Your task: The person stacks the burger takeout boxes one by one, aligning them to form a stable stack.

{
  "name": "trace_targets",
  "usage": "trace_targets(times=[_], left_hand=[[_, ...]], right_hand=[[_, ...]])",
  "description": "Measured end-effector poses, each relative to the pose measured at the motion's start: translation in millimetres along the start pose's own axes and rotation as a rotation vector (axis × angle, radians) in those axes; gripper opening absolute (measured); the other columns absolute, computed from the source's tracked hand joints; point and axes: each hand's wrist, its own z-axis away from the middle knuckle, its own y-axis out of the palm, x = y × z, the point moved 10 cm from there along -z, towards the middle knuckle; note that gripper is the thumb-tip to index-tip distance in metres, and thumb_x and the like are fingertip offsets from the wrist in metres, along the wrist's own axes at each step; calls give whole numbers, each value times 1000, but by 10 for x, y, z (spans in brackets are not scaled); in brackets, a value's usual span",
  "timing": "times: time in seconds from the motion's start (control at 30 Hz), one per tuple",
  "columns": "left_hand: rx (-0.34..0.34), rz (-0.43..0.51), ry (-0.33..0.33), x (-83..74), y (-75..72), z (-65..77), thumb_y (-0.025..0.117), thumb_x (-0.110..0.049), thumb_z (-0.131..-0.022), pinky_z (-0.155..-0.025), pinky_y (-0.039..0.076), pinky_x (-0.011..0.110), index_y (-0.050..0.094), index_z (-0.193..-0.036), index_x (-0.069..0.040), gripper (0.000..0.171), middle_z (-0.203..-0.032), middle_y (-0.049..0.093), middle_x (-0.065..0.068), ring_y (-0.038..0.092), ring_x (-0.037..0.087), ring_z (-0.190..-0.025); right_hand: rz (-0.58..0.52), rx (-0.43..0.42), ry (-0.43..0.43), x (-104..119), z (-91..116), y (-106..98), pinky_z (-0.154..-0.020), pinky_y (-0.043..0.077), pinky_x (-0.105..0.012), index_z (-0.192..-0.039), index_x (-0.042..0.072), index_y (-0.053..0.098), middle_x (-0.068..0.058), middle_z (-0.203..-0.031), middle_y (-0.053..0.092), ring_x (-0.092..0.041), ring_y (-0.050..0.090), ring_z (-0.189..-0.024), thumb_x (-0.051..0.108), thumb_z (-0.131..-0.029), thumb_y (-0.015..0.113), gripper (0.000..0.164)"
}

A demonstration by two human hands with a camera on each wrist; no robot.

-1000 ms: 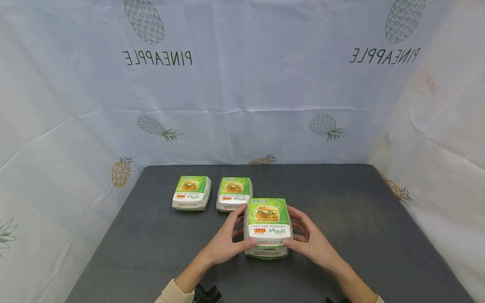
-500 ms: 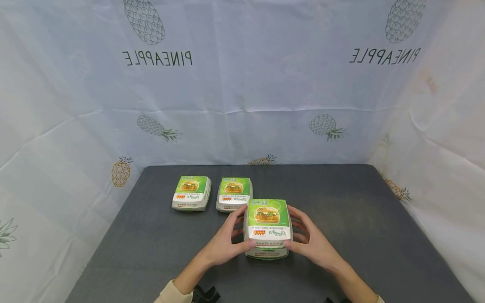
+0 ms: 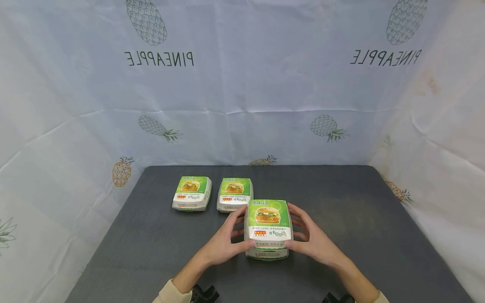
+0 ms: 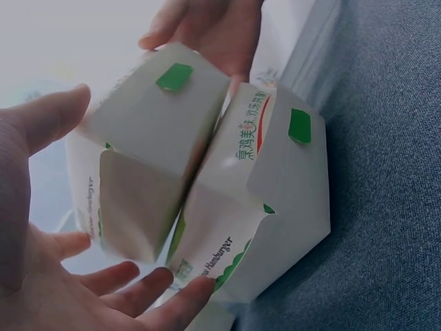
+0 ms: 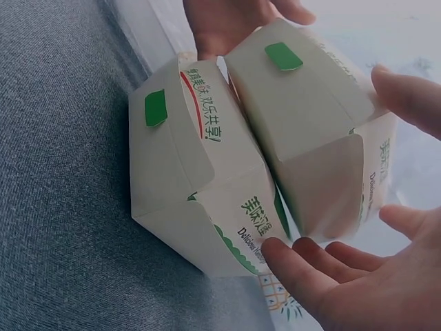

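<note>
One green-and-white hamburger box [image 3: 268, 225] sits on top of a second hamburger box [image 3: 267, 254] at the near middle of the table. My left hand [image 3: 226, 243] holds the upper box from the left, thumb at its front corner, fingers along its side. From the right, my right hand [image 3: 313, 240] grips it in the same way. In the left wrist view, a narrow wedge-shaped gap shows between the upper box [image 4: 148, 131] and the lower box [image 4: 293, 186]. Fingertips of each hand reach down to the lower box's lid edge.
Two more hamburger boxes stand farther back: one at the left [image 3: 192, 193] and one [image 3: 235, 194] just behind the stack. The dark grey table [image 3: 333, 202] ends at a pineapple-print cloth [image 3: 242, 84] hanging at the back and sides.
The upper box sits very slightly lower over the one beneath. Both hands keep their hold on it, and the two rear boxes stay where they were.
</note>
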Motion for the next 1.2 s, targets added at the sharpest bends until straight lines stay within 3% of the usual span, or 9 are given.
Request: trace_targets(times=[0.37, 0.8, 1.07, 1.2], left_hand=[[-8, -16, -26, 55, 4, -18, 74, -29, -94, -108, 45, 43, 18, -162, -26, 88, -161, 27, 3, 39, 27, -143], [-15, -35, -22, 2, -20, -7, 76, -28, -93, -108, 46, 47, 18, -163, -25, 91, -162, 25, 4, 38, 28, -144], [13, -98, -19, -44, -178, 53, 74, -28, -96, -108, 44, 53, 27, -161, -24, 81, -160, 30, 4, 42, 30, -142], [-42, -120, 2, -60, -337, 70, 73, -25, -97, -105, 47, 53, 41, -155, -18, 67, -155, 40, 7, 47, 34, -137]], right_hand=[[-13, 7, -10, -18, -16, 12, -95, 55, -39, -163, 19, 21, -17, -162, 21, -46, 35, -139, 4, -92, 73, 89], [-28, 28, -10, -8, -28, 19, -95, 55, -38, -163, 20, 19, -18, -161, 20, -48, 33, -140, 4, -92, 74, 92], [-33, 19, 24, -12, -27, -7, -98, 53, -34, -164, 19, 17, -19, -163, 17, -48, 30, -143, 5, -92, 74, 93], [-39, 21, 24, -2, -28, -11, -99, 53, -34, -164, 18, 16, -19, -163, 17, -48, 30, -144, 5, -92, 74, 93]])
